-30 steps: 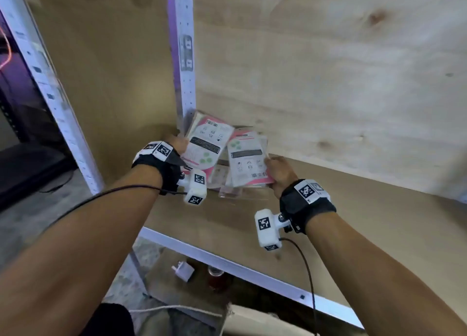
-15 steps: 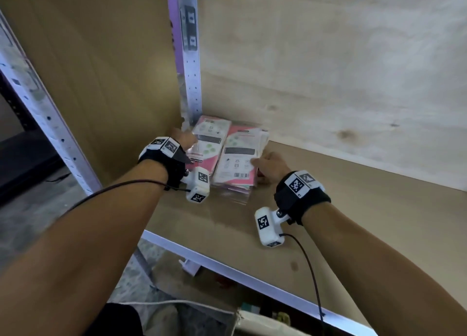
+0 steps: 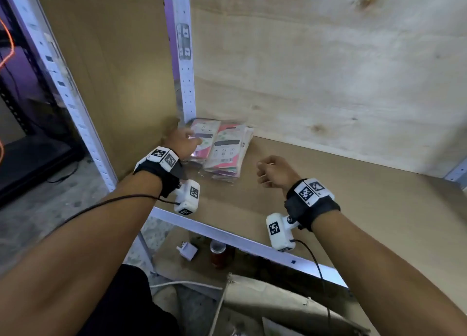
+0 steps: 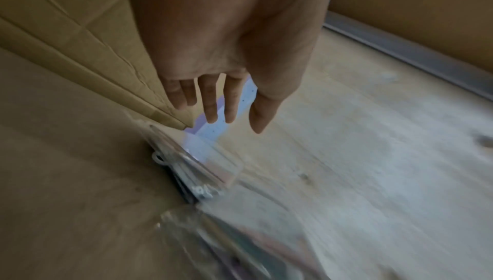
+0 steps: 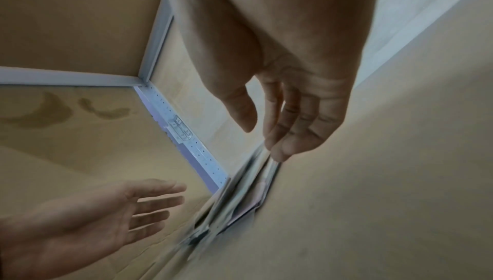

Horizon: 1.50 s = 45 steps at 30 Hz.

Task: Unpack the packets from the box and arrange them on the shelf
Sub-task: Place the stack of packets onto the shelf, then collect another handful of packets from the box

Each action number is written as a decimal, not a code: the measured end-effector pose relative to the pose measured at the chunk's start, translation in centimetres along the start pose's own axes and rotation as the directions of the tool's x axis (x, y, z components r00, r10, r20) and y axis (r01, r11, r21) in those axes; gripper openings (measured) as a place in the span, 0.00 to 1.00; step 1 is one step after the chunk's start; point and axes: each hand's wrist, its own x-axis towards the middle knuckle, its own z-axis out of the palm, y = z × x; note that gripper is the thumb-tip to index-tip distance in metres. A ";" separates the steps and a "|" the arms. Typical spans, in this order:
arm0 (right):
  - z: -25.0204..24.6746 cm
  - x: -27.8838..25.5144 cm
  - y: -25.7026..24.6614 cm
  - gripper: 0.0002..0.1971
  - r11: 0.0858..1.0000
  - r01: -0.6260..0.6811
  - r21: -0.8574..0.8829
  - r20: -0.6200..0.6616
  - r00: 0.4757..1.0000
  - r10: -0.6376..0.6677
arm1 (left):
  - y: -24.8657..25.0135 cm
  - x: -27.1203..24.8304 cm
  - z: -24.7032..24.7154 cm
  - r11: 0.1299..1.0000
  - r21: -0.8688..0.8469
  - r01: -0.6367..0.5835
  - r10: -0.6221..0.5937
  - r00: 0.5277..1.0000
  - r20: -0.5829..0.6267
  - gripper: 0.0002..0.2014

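Note:
Two overlapping stacks of pink-and-white packets [image 3: 222, 150] in clear wrap lie flat in the back left corner of the wooden shelf [image 3: 353, 209]. My left hand [image 3: 185, 143] hovers over their left edge with straight fingers and grips nothing. In the left wrist view the left hand [image 4: 221, 115] is spread above the packets [image 4: 197, 170], apart from them. My right hand [image 3: 271, 171] is to the right of the packets, loosely curled and empty. The right wrist view shows the right hand [image 5: 266, 137] relaxed, the packets [image 5: 240, 196] beyond it, and the left hand [image 5: 149, 202] flat.
A white perforated upright [image 3: 185, 70] rises just behind the packets, with a cardboard side panel [image 3: 121, 83] to its left. The shelf's metal front rail [image 3: 227, 237] runs below my wrists. A cardboard box [image 3: 265, 292] sits at the bottom. A white plug [image 3: 188, 251] and a jar [image 3: 218, 255] lie on the lower level.
Both hands laid the packets flat in the corner and let go. My right hand has pulled back to the right; my left hand has lifted off with its fingers straight.

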 end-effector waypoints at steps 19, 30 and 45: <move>-7.0 -25.1 10.9 0.05 0.997 -0.034 -0.074 0.005 0.999 0.034 | 1.6 -27.2 7.0 0.954 -0.244 -0.174 0.242 0.927 0.285 0.03; -6.3 -29.2 20.8 0.09 0.931 -0.123 -0.344 0.154 0.971 0.185 | -2.6 -34.3 13.1 0.994 -0.091 -0.057 0.103 0.741 0.664 0.10; -0.2 -20.5 30.0 0.09 0.844 -0.270 -0.464 0.200 0.896 0.397 | -10.2 -32.6 22.3 0.974 0.222 0.036 -0.207 0.529 0.823 0.12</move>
